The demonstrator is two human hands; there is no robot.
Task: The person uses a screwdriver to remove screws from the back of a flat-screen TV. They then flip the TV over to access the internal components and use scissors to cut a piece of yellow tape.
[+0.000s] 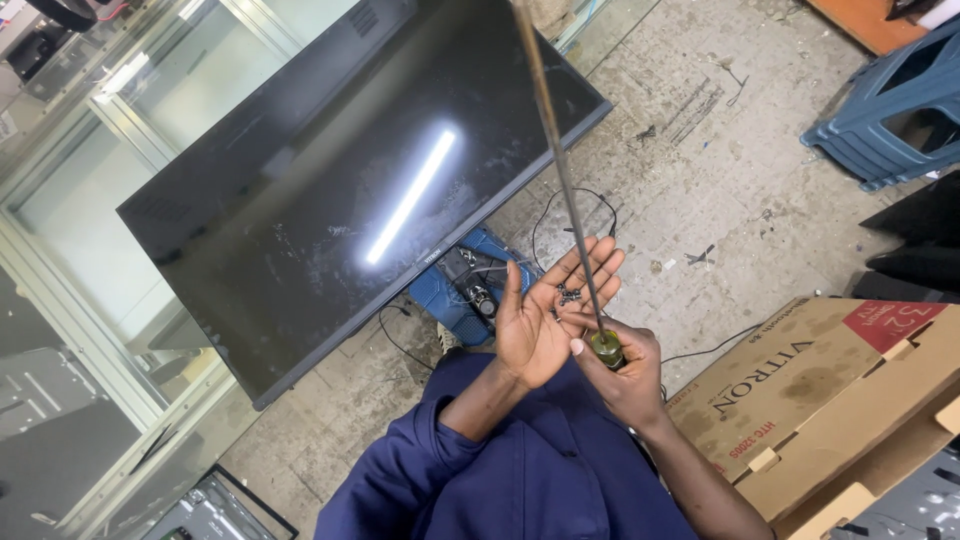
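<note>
My left hand (545, 310) is held palm up in front of me, fingers spread, with a few small dark screws (568, 294) lying in the palm. My right hand (620, 365) grips the yellow-green handle (606, 349) of a long screwdriver. Its thin metal shaft (556, 150) points up and away, crossing over the left palm. A large flat-screen television (330, 190) lies face up just beyond my hands, reflecting a strip light.
A brown cardboard box (820, 390) stands at my right. A blue tool bag (465, 285) and black cables (570, 205) lie on the concrete floor under the television's edge. Stacked blue plastic stools (890, 110) sit at the far right. Glass display cases (90, 200) line the left.
</note>
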